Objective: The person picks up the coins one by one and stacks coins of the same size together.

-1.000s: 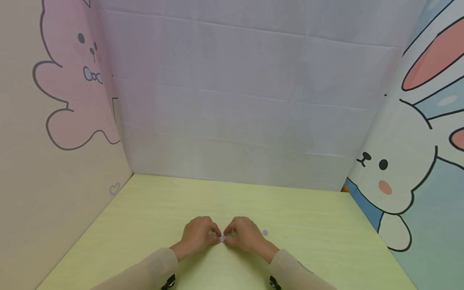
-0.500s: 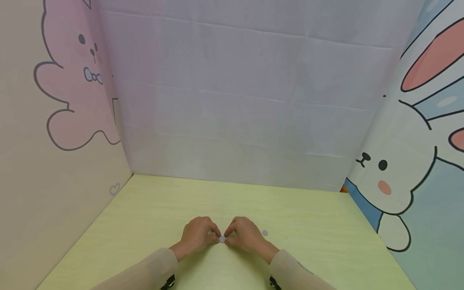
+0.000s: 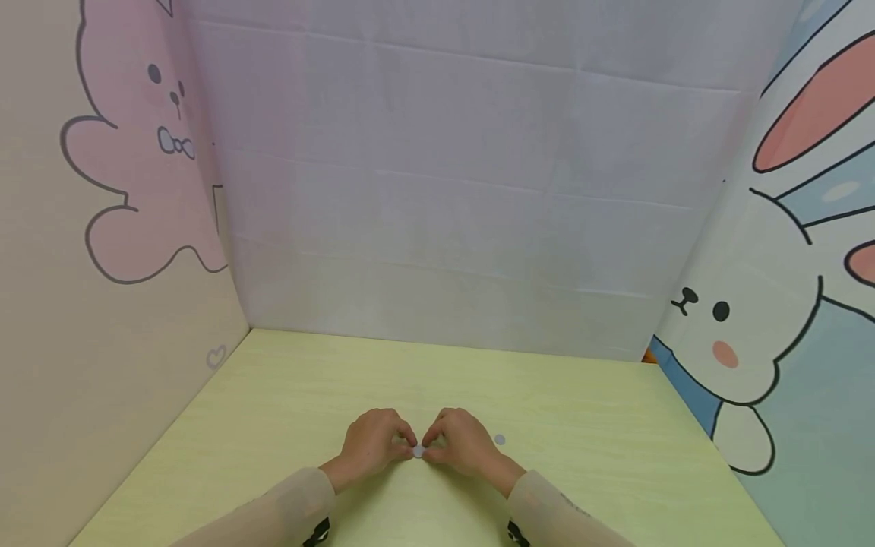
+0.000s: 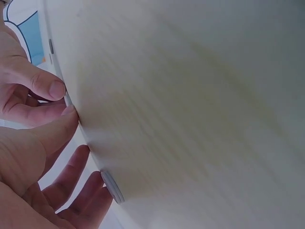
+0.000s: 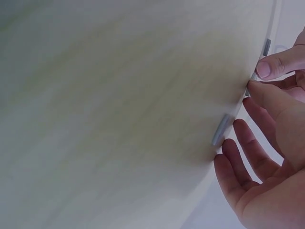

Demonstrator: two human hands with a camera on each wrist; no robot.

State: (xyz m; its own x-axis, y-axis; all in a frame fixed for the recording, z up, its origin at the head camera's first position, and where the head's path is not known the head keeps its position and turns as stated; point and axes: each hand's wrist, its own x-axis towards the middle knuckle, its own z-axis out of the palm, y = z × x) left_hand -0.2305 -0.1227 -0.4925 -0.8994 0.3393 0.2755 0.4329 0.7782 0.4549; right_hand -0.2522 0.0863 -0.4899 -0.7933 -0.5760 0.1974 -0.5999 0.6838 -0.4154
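Between the two hands, in the head view, is a small grey disc point(image 3: 418, 451), low over the table. My left hand point(image 3: 371, 442) pinches its left edge with thumb and forefinger. From the other side my right hand point(image 3: 460, 443) pinches it with thumb and forefinger. Fingers cover most of that disc in both wrist views. Another grey disc point(image 4: 112, 187), ridged along its edge, lies by the left hand's other fingertips and is hidden in the head view. Just right of the right hand lies a further grey disc point(image 3: 500, 439), near that hand's fingertips in the right wrist view.
The pale yellow tabletop point(image 3: 328, 365) runs back to a white cloth wall point(image 3: 444, 228). A side panel with a pink cartoon animal point(image 3: 150, 190) stands at left, and one with a white rabbit point(image 3: 745, 327) at right.
The pinched disc shows a little more of its round face than one second ago. Both hands stay in almost the same place.
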